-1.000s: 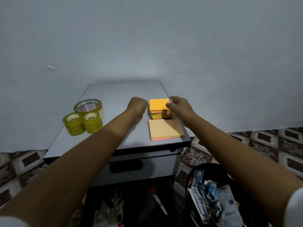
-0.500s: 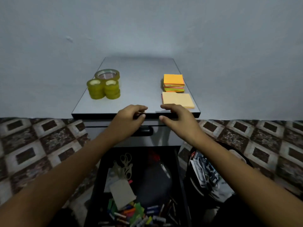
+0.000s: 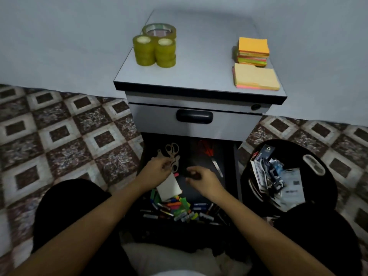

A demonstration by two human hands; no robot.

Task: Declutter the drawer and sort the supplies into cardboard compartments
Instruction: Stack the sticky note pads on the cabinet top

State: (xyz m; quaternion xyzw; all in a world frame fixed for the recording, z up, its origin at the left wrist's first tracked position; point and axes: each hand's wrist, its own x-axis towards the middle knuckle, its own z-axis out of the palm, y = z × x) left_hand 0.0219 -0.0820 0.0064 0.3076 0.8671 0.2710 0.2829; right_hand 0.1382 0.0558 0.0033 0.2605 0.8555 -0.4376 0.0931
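drawer (image 3: 236,166) rear shadowed, pens (image 3: 180,213) blurred

Left hand (image 3: 159,170) and right hand (image 3: 202,179) over the cluttered open drawer (image 3: 200,158); tape rolls (image 3: 155,51), sticky notes (image 3: 253,48) atop cabinet (image 3: 203,62)

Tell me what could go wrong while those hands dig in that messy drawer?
The left hand is right by the scissors, and a silvery blade lies near the right hand; either might nick a finger. The yellow pad sits close to the front edge of the cabinet top, so a bump could drop it.
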